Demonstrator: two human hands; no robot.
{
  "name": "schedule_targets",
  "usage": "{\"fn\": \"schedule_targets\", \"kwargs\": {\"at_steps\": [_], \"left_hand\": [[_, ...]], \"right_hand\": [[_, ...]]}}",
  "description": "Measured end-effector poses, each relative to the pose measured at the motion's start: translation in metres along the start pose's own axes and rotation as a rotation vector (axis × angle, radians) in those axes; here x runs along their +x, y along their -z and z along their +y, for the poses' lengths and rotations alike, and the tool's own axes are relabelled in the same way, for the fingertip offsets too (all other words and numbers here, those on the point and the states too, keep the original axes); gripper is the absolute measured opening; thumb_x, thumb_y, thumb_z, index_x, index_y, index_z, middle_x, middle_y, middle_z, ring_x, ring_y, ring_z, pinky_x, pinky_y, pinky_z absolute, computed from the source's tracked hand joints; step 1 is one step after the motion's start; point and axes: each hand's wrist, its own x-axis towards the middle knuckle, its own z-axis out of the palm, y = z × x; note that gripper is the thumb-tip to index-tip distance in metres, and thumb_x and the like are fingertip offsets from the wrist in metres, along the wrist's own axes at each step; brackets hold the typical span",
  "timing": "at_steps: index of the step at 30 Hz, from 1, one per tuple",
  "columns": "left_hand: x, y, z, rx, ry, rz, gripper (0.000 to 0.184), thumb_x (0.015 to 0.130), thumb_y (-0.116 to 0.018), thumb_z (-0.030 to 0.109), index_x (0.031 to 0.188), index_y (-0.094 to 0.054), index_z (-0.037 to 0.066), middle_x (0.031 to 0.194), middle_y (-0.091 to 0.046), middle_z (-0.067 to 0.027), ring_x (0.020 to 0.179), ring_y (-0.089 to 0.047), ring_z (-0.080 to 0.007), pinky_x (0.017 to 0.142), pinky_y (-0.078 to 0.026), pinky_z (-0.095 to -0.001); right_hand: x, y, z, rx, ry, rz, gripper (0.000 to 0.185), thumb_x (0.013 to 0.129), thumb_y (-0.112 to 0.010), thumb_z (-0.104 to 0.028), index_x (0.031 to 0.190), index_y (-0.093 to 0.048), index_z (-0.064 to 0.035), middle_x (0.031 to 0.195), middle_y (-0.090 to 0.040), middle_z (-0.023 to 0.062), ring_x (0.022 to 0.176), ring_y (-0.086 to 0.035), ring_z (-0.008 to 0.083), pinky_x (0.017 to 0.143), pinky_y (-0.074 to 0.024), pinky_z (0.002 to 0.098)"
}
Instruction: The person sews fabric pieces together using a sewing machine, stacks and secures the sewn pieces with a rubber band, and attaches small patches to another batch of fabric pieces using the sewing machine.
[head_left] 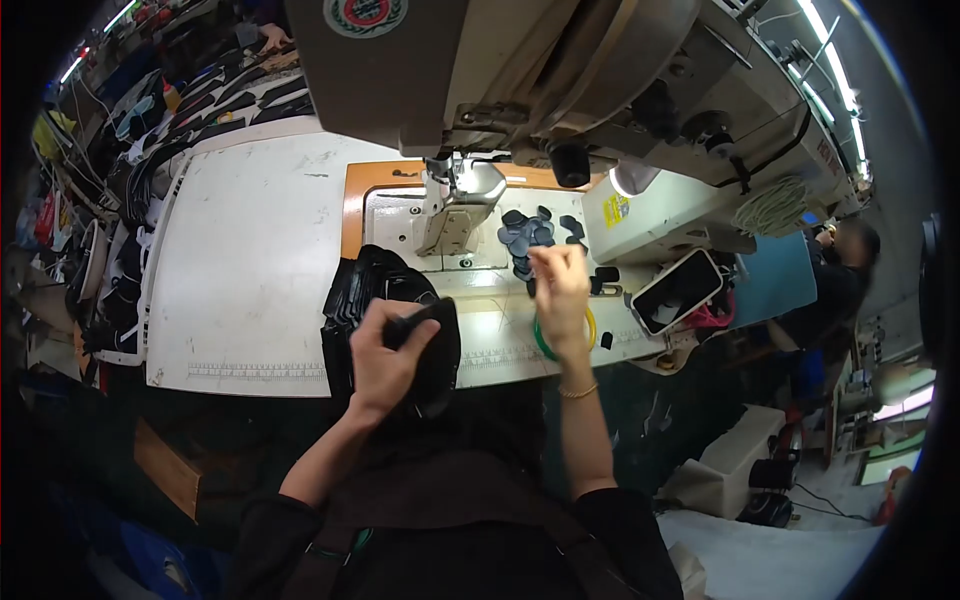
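My left hand is closed on a black piece, gripping it between thumb and fingers near the table's front edge. Beside it on the left lies a stack of black pieces. My right hand is raised over the table, just in front of a pile of small dark pieces. Its fingers are bent together and blurred, and anything between them is too small to make out. Behind my hands stands the sewing machine's metal post.
A phone lies at the right of the white table. Green and yellow rings are partly behind my right wrist. The machine's large head overhangs the back. Another person is at the far right.
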Motion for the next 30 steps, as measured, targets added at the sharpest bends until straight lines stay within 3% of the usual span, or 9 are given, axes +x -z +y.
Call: {"fn": "schedule_targets", "kwargs": {"at_steps": [3, 7, 14, 18, 30], "left_hand": [[0.019, 0.005, 0.028, -0.443, 0.554, 0.228, 0.023, 0.08, -0.066, 0.002, 0.102, -0.058, -0.002, 0.089, -0.065, -0.0093, 0.079, -0.06, -0.0143, 0.074, -0.047, -0.0204], [0.027, 0.004, 0.027, -0.599, 0.661, 0.158, 0.021, 0.086, -0.063, 0.007, 0.104, -0.057, -0.002, 0.095, -0.065, -0.009, 0.084, -0.059, -0.0125, 0.076, -0.047, -0.0209], [0.047, 0.015, 0.036, -0.697, 0.807, 0.025, 0.022, 0.092, -0.056, 0.012, 0.107, -0.056, -0.003, 0.099, -0.063, -0.0089, 0.087, -0.059, -0.0126, 0.078, -0.047, -0.0214], [0.049, 0.013, 0.032, -0.726, 0.842, -0.027, 0.025, 0.092, -0.055, 0.014, 0.109, -0.054, -0.004, 0.101, -0.063, -0.0091, 0.087, -0.059, -0.0125, 0.079, -0.047, -0.0219], [0.039, 0.008, 0.022, -0.69, 0.798, -0.072, 0.018, 0.091, -0.055, 0.01, 0.104, -0.058, -0.002, 0.097, -0.063, -0.008, 0.085, -0.058, -0.0119, 0.076, -0.046, -0.0209]], "right_hand": [[0.02, 0.012, 0.046, -0.087, 0.041, -0.183, 0.018, 0.076, -0.062, 0.003, 0.094, -0.064, -0.0002, 0.087, -0.052, 0.0082, 0.07, -0.05, 0.0194, 0.063, -0.0444, 0.0287], [0.013, 0.007, 0.08, -0.014, 0.0, -0.345, 0.018, 0.075, -0.063, 0.002, 0.093, -0.064, -0.0007, 0.085, -0.052, 0.0078, 0.067, -0.05, 0.0189, 0.061, -0.0442, 0.0283], [0.029, -0.002, 0.08, 0.056, -0.133, -0.408, 0.018, 0.073, -0.068, 0.0, 0.09, -0.062, -0.0016, 0.079, -0.051, 0.0073, 0.061, -0.05, 0.0207, 0.06, -0.0458, 0.0324], [0.039, 0.007, 0.078, 0.076, -0.374, -0.54, 0.021, 0.07, -0.072, -0.001, 0.088, -0.062, -0.0021, 0.077, -0.052, 0.0066, 0.062, -0.05, 0.0178, 0.059, -0.0445, 0.03], [0.054, 0.012, 0.082, 0.099, -0.63, -0.602, 0.031, 0.061, -0.081, -0.005, 0.086, -0.062, -0.0029, 0.07, -0.05, 0.0045, 0.061, -0.047, 0.0151, 0.057, -0.0426, 0.0285]]}}
